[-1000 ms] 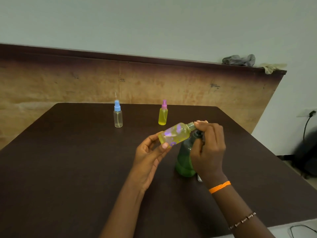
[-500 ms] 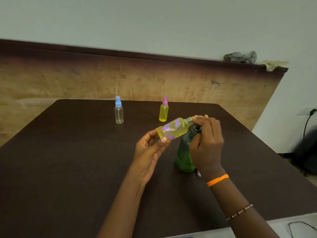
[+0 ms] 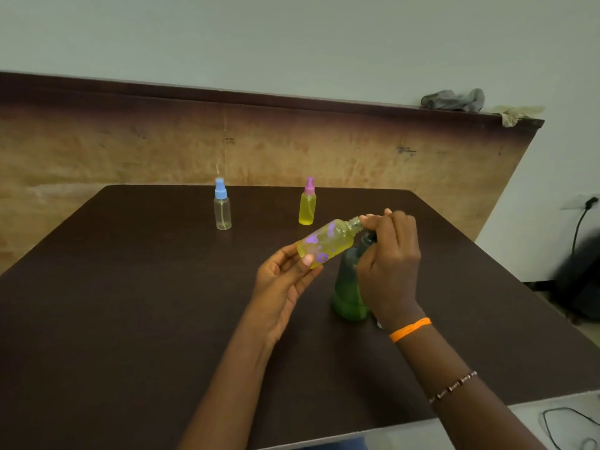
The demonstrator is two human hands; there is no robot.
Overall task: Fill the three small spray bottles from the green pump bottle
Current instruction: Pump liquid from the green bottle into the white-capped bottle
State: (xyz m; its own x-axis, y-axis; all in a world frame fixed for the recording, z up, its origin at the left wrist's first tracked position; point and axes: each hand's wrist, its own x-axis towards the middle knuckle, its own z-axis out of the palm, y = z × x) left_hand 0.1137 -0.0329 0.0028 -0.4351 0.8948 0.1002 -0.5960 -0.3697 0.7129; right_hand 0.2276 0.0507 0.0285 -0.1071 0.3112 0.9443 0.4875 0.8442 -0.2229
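Observation:
My left hand [image 3: 282, 280] holds a capless yellow spray bottle with purple flowers [image 3: 326, 243], tilted so its open neck points right at the pump head. My right hand [image 3: 388, 264] curls over the dark pump top of the green pump bottle [image 3: 347, 293], which stands on the dark table [image 3: 130, 303]; the nozzle is mostly hidden under my fingers. At the back stand a clear spray bottle with a blue cap [image 3: 222, 206] and a yellow one with a pink cap [image 3: 307, 204], both upright.
A wooden panel [image 3: 162, 147] backs the table, with crumpled cloths [image 3: 454, 99] on its ledge. A cable [image 3: 565, 423] lies on the floor at lower right, and a dark bag [image 3: 581, 280] sits at the right.
The view has shifted slightly. Both hands keep the same hold, with the flowered bottle's neck staying at the pump nozzle.

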